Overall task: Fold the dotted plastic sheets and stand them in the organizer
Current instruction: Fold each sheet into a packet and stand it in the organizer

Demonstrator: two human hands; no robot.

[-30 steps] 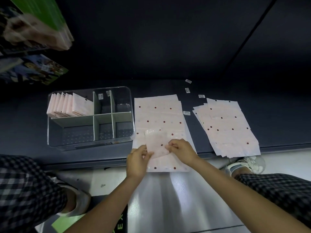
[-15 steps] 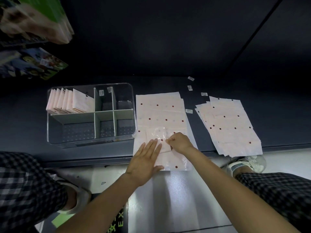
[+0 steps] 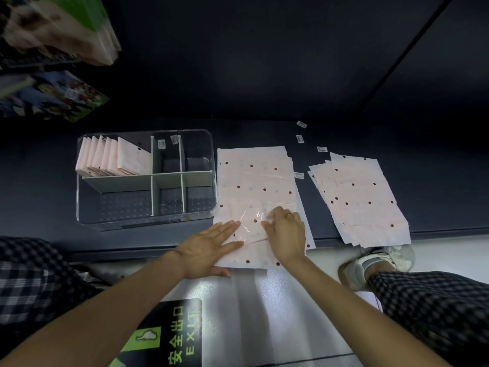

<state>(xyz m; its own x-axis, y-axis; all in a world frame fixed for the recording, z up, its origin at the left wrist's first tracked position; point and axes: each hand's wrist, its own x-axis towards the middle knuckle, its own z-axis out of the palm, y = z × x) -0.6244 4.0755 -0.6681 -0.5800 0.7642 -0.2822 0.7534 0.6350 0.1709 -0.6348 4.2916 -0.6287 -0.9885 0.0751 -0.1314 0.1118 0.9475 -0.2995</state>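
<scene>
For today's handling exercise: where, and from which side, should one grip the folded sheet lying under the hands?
Probably its free right edge, from the right: the folded sheet lies flat on the stack, and the left hand presses its left part.

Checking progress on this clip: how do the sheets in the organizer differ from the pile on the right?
The sheets in the organizer are folded small and stand on edge in its far left compartment; the pile on the right lies flat, unfolded and fanned out on the dark surface, untouched by either hand. Both are pale pink with dark dots.
</scene>
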